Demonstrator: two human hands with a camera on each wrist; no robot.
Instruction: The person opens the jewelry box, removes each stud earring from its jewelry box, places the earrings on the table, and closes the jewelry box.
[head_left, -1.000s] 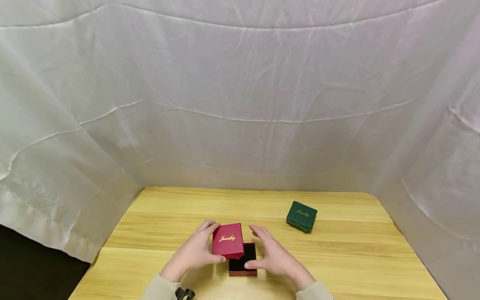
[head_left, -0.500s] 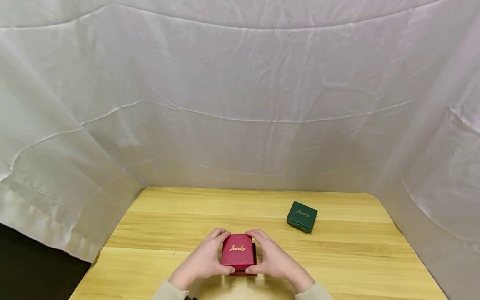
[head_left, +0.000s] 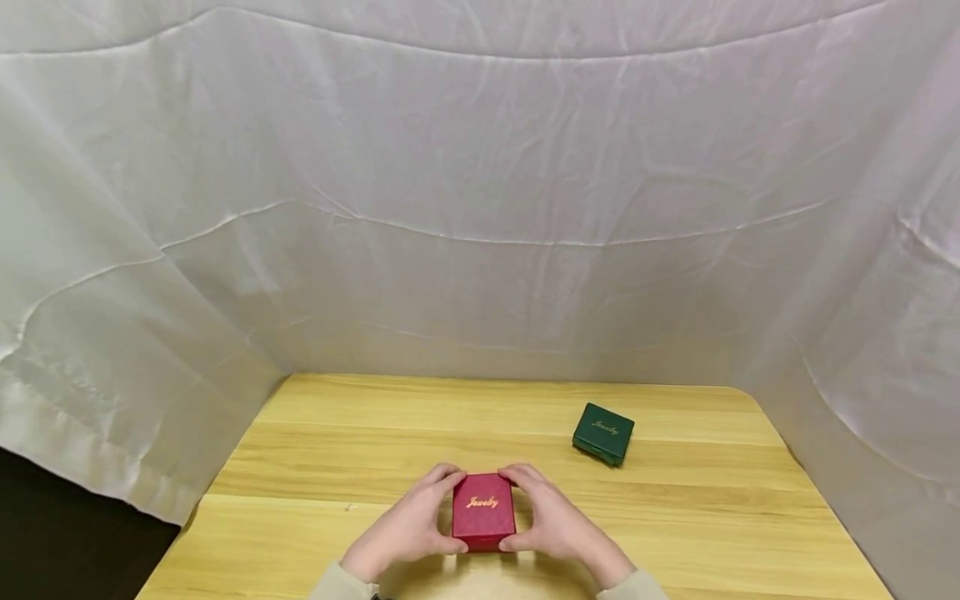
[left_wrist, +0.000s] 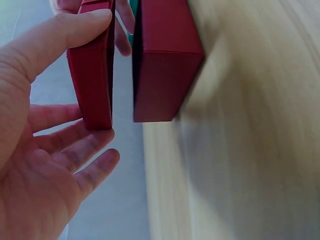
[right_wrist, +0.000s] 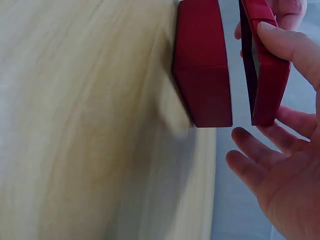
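Note:
Between both hands hangs the red lid [head_left: 483, 504] of a jewelry box, gold "Jewelry" lettering facing up. My left hand [head_left: 412, 521] pinches its left side, thumb on the near edge and fingers at the far corner. Opposite, my right hand [head_left: 555, 521] grips the right side the same way. In the left wrist view a narrow gap parts the lid [left_wrist: 92, 80] from the red box base [left_wrist: 165, 80] standing on the table. The right wrist view shows the same gap between lid [right_wrist: 272, 80] and base [right_wrist: 202, 70], the lid slightly tilted. From the head, the lid covers the base.
A green box [head_left: 603, 433] with gold "Jewelry" lettering lies farther back to the right on the wooden table [head_left: 360, 433]. Pale cloth [head_left: 510, 208] hangs behind the table and along both sides.
The lid moved right and toward me, from beside the base to right over it. My right hand, earlier apart from the lid, now grips its right side; the green box stays put.

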